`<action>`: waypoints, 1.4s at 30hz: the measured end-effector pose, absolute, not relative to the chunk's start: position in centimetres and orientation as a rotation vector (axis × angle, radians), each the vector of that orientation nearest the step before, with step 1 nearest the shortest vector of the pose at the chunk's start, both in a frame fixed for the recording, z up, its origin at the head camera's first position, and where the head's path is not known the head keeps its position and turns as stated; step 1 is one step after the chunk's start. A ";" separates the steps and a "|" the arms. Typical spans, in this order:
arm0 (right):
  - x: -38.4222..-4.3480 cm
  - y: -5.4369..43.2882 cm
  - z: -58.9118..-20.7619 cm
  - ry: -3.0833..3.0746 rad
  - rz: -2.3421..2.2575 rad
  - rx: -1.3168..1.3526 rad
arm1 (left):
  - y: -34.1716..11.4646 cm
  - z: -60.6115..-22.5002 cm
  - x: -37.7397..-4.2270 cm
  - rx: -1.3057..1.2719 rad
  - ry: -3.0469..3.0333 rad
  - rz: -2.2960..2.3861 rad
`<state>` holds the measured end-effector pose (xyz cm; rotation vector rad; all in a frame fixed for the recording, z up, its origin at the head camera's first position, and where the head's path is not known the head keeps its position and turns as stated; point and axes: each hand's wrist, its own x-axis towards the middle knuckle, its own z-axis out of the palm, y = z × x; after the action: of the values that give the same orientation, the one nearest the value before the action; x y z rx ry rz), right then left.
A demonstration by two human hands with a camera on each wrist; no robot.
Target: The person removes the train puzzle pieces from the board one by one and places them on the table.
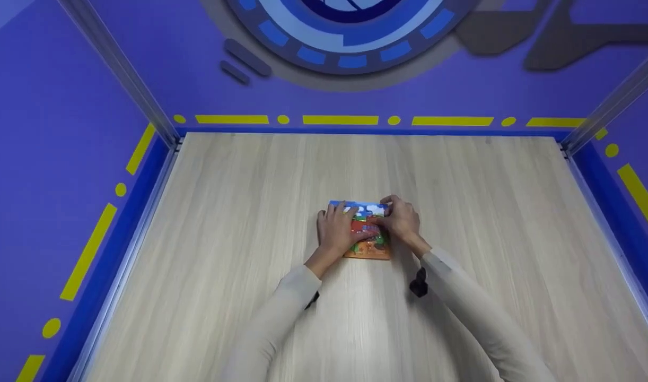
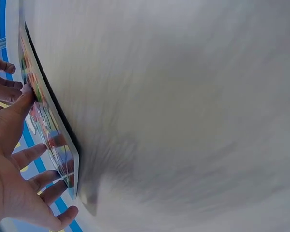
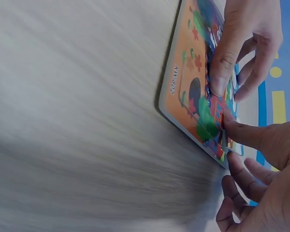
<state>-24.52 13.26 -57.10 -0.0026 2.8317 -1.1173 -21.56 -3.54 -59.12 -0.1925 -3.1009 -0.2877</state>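
At the middle of the pale wooden tabletop (image 1: 239, 212), head view: picture board (image 1: 366, 252) lies printed side up, near square in outline; long axis cannot be told. Blue-sky edge points away from the person, orange edge toward the person. Left hand (image 1: 335, 227) over its left side, fingers spread; right hand (image 1: 403, 218) at its right edge, fingers drawn narrow.

Left wrist view: board steeply foreshortened, bare border slanting from upper left to lower right. Left thumb touches the printed face; other fingers wide.

Right wrist view: orange corner toward lower left. Right thumb and forefinger pinch a small piece (image 3: 225, 139), pale edge showing; its long axis cannot be told.
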 end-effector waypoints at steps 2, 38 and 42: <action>-24.5 13.3 -57.2 2.833 -1.125 -0.019 | -3.6 -59.1 -21.5 -0.186 -3.110 -0.313; -24.0 18.2 -56.5 2.738 -1.399 -0.205 | -3.7 -59.1 -21.2 -0.202 -3.066 -0.452; -24.0 20.0 -56.7 2.753 -1.399 -0.191 | -3.7 -59.1 -21.2 -0.209 -3.052 -0.537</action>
<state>-23.99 20.02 -56.69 -0.1913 2.7531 -1.3992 -21.19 -3.66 -59.10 -0.2092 -3.0519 -0.5369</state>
